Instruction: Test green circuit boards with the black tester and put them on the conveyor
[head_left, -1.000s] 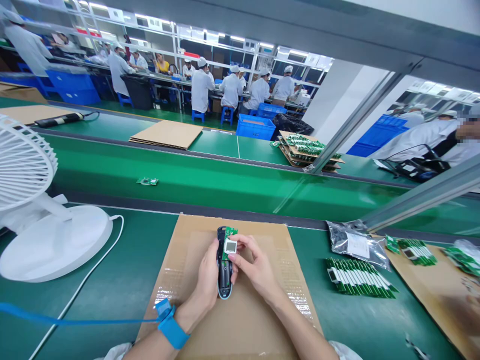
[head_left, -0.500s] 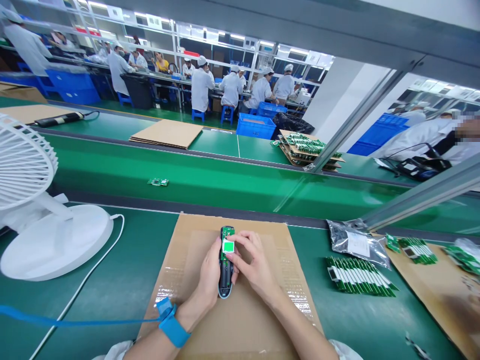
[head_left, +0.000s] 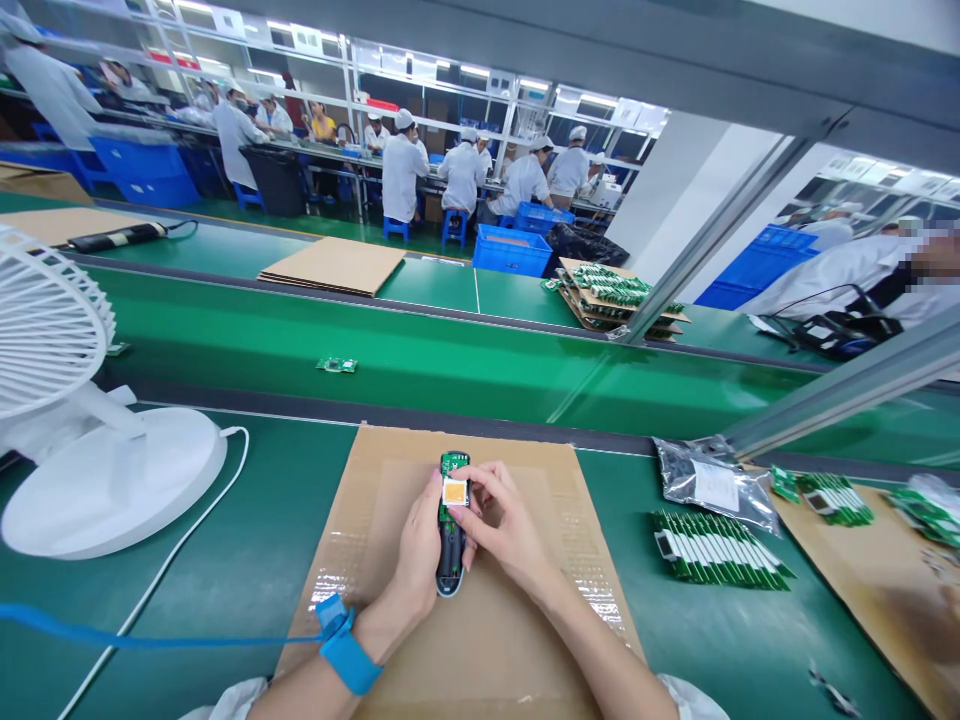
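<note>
Between the left hand, curled round the casing, and right hand, pinching the screen, its green has turned orange, suggesting power.

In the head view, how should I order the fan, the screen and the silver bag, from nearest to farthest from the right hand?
1. Screen: at the fingers of the right hand.
2. Silver bag: to the right.
3. Fan: at the far left.
</note>
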